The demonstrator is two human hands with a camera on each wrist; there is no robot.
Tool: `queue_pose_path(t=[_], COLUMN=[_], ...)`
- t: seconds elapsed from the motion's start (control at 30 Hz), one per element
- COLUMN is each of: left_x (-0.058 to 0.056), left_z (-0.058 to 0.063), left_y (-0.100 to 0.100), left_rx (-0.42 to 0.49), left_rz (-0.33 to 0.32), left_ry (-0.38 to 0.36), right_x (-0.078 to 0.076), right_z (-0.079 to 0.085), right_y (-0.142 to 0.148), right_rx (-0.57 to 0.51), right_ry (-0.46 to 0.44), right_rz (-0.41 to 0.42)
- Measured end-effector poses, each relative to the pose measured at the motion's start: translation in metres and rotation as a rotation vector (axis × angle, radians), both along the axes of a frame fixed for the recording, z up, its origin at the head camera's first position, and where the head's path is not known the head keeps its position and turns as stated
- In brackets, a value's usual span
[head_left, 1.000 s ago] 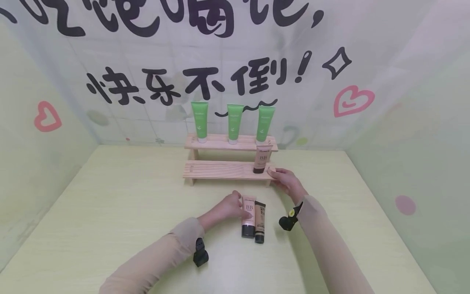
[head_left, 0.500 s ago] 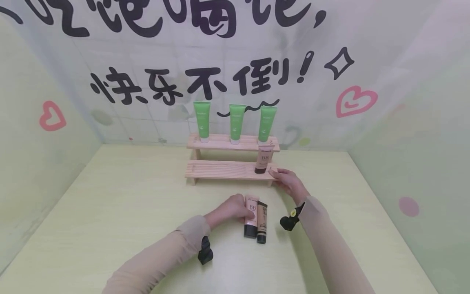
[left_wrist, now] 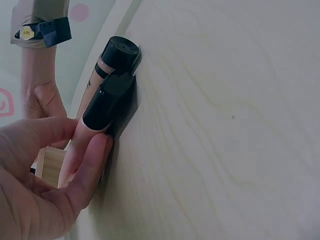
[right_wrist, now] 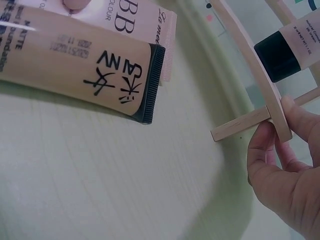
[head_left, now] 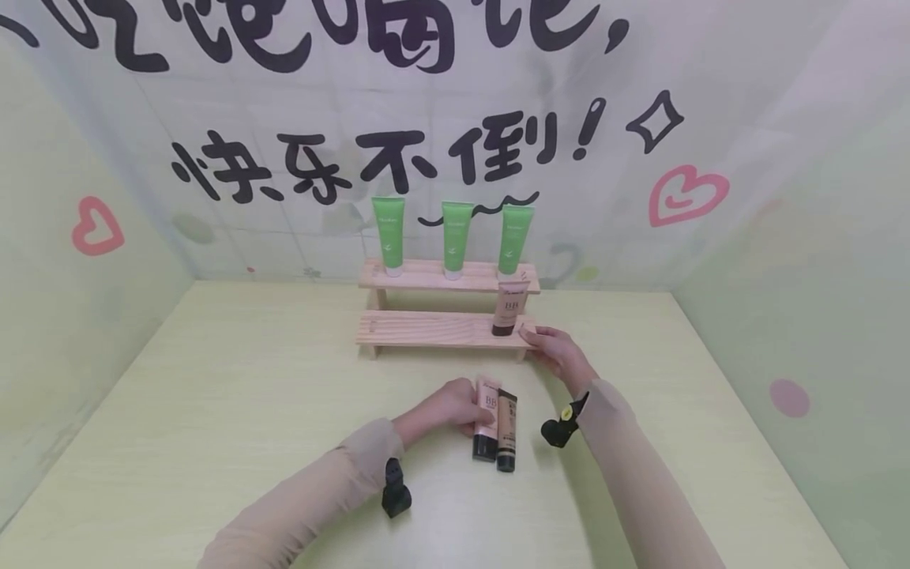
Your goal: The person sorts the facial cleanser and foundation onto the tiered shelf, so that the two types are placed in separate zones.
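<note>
My left hand (head_left: 448, 405) pinches a pink BB cream tube (head_left: 487, 405) between thumb and fingers at its left side. In the left wrist view the tube's black cap (left_wrist: 105, 102) points away from the fingertips, close over the table. A tan foundation tube (head_left: 507, 431) with a black cap lies right beside it. Farther back, my right hand (head_left: 560, 353) grips the right end of the lower step of a two-step wooden rack (head_left: 419, 328). Another BB cream tube (head_left: 509, 307) stands cap down on that step, near the right thumb.
On the rack's upper step stand a left green tube (head_left: 389, 235), a middle green tube (head_left: 456, 239) and a right green tube (head_left: 515, 239). Behind the table (head_left: 249, 379) rises a printed back wall (head_left: 298, 229), with side walls left and right.
My left hand has moved slightly right, its fingers now closed round the pink tube, which looks slightly rolled. My right hand keeps its hold on the rack.
</note>
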State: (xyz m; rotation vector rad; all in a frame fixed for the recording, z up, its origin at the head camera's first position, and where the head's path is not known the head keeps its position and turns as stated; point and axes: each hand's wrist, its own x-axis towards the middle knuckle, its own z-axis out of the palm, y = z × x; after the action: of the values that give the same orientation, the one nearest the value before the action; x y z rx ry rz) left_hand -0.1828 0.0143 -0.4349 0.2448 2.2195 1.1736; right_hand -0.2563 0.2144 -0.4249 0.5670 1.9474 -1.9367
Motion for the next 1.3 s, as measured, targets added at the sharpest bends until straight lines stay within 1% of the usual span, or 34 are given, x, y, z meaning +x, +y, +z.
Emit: queue_pose_path(t=[0.07, 0.2, 0.37, 0.6, 0.8, 1.0, 1.17, 1.3], left_x=[0.000, 0.000, 0.001, 0.003, 0.000, -0.006, -0.011, -0.016], left_z=[-0.003, -0.005, -0.007, -0.002, 0.003, 0.009, 0.017, 0.022], left_y=[-0.001, -0.002, -0.003, -0.010, -0.019, -0.026, -0.034, -0.040], left_rx=[-0.012, -0.007, 0.031, 0.086, 0.103, 0.112, 0.154, 0.168], left_rz=[0.004, 0.032, 0.055, 0.060, 0.070, 0.084, 0.096, 0.087], left_ry=[0.001, -0.011, -0.026, -0.011, 0.023, 0.086, 0.122, 0.173], right_x=[0.000, 0.000, 0.000, 0.001, 0.001, 0.004, 0.004, 0.004], right_z=[0.000, -0.001, 0.000, 0.000, 0.001, 0.001, 0.000, 0.000], right_y=[0.001, 0.001, 0.001, 0.001, 0.000, 0.003, 0.004, 0.003], right_rx=[-0.009, -0.011, -0.005, -0.024, -0.028, -0.023, -0.026, -0.024], right_ry=[0.001, -0.007, -0.011, 0.006, 0.008, 0.000, 0.006, 0.011], right_rz=[0.000, -0.003, -0.001, 0.005, 0.004, 0.006, 0.015, 0.016])
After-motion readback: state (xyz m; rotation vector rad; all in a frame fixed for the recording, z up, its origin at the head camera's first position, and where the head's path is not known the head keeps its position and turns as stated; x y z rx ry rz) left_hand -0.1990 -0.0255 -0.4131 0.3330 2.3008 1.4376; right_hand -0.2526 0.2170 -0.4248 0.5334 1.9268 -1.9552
